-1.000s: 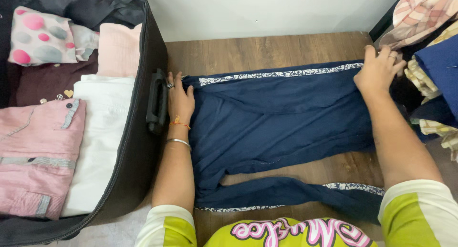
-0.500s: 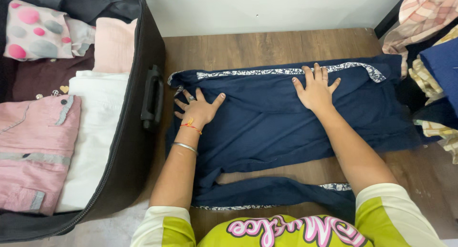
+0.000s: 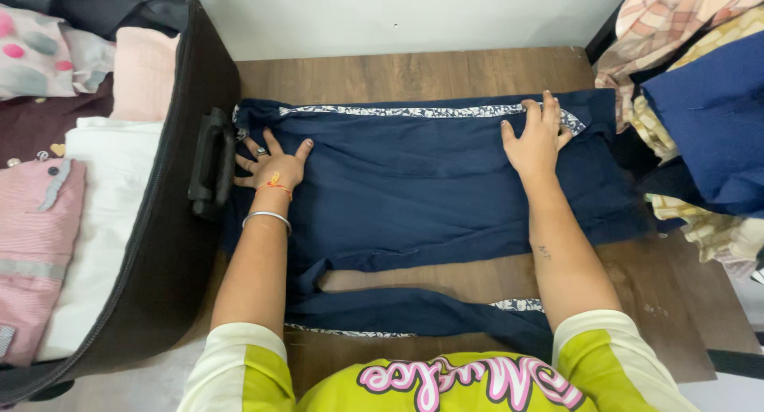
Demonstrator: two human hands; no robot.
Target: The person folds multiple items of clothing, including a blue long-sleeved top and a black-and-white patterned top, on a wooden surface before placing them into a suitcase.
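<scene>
Already the navy garment (image 3: 430,181) lies folded lengthwise on the wooden table (image 3: 414,70). Left hand (image 3: 274,167) and right hand (image 3: 537,137) press it, fingers spread flat, gripping nothing. One trimmed strip (image 3: 414,312) trails unfolded, beside the packed suitcase (image 3: 171,245).

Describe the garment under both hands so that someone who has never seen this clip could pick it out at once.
On the brown wooden table, right of the open black suitcase, lies a flat navy-blue cloth garment under the left hand and right hand. Unlike the heaped clothes at right, it is spread out, with a white patterned border strip along its far edge.
</scene>
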